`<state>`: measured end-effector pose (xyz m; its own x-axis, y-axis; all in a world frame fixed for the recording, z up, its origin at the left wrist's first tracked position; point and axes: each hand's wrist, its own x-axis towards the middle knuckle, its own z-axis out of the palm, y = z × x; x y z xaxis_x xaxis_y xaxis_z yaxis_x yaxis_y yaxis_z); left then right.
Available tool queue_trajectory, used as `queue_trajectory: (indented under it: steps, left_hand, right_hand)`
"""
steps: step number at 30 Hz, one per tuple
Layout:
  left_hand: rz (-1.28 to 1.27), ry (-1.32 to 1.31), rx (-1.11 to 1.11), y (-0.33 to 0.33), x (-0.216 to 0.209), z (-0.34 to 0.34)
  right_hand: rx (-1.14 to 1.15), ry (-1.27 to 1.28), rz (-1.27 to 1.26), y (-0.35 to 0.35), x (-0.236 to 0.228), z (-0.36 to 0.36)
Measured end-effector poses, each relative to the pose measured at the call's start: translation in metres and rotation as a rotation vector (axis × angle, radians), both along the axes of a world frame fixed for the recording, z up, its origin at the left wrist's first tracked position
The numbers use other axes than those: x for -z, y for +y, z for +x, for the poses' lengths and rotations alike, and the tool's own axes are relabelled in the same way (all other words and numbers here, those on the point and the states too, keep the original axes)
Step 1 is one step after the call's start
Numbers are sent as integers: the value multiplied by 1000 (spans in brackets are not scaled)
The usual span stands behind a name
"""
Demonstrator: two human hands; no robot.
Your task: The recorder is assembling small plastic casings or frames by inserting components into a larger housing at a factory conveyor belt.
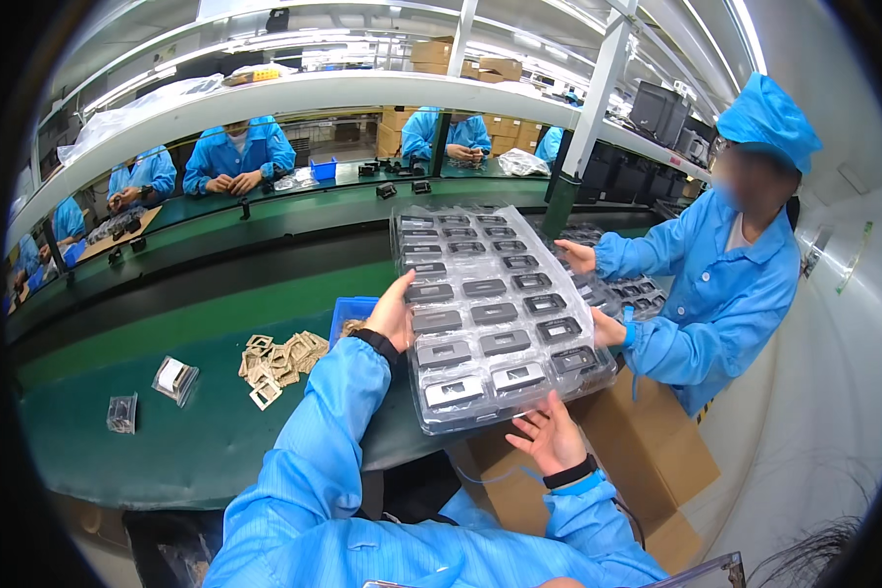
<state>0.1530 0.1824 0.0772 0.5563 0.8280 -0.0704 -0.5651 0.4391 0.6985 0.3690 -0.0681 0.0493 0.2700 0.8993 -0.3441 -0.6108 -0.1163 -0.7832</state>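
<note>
The clear, thin plastic tray [461,419] of dark rectangular parts [491,315] is raised by the matte green surface [216,461]. My left hand [392,316] clamps its left edge; my right hand [554,441] spreads its fingers at the near edge. I judge it flexible, slippery; support opposite edges.

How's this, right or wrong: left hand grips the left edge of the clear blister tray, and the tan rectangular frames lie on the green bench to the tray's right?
Wrong side: in the head view, the tan rectangular frames lie on the green bench to the left of the clear blister tray. The left hand does grip its left edge.
</note>
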Motion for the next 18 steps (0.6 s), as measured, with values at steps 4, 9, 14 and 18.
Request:
queue_trajectory:
  steps: [4,9,14,18]
  left_hand:
    - [-99,-91,-10,20,12,1]
    - [33,48,-233,-9,-13,16]
    - [-96,-174,-128,-21,-27,-1]
    - [-108,-256,-125,-20,-28,3]
  right_hand:
    - [41,217,244,13,10,7]
    - [86,248,471,9,-18,7]
    - [44,301,530,14,-44,9]
    - [61,383,538,15,-50,11]
